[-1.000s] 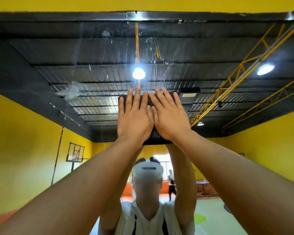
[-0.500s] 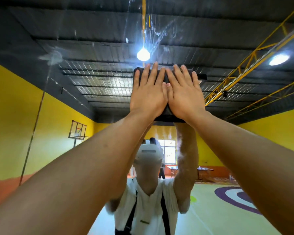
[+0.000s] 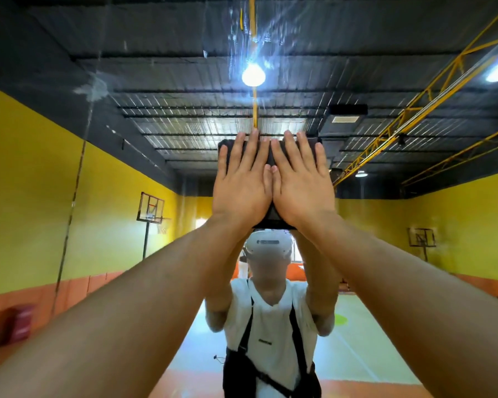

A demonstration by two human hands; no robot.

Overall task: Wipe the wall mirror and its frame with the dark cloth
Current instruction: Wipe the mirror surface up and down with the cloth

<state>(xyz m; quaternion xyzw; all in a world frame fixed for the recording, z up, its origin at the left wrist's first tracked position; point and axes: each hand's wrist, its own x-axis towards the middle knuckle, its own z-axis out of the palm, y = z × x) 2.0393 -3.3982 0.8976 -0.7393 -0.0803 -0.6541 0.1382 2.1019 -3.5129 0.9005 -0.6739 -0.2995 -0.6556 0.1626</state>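
Note:
The wall mirror (image 3: 414, 254) fills the whole view and reflects a yellow-walled gym and a person in a white shirt. Its frame is out of view. A folded dark cloth (image 3: 272, 218) lies flat against the glass at the centre, mostly hidden under my hands. My left hand (image 3: 240, 185) and my right hand (image 3: 301, 185) press it side by side with straight fingers, thumbs touching. Smears and streaks (image 3: 94, 89) mark the glass at upper left and near the reflected lamp.
The mirror reflects a dark ceiling with a bright lamp (image 3: 253, 76), yellow trusses (image 3: 414, 110), two basketball hoops (image 3: 151, 208) and a green court floor. My forearms stretch up from the bottom corners to the cloth.
Both hands have slid the cloth down the glass, from beside the reflected lamp to just above the reflected head. The view has tilted down; the mirror's top edge left the view.

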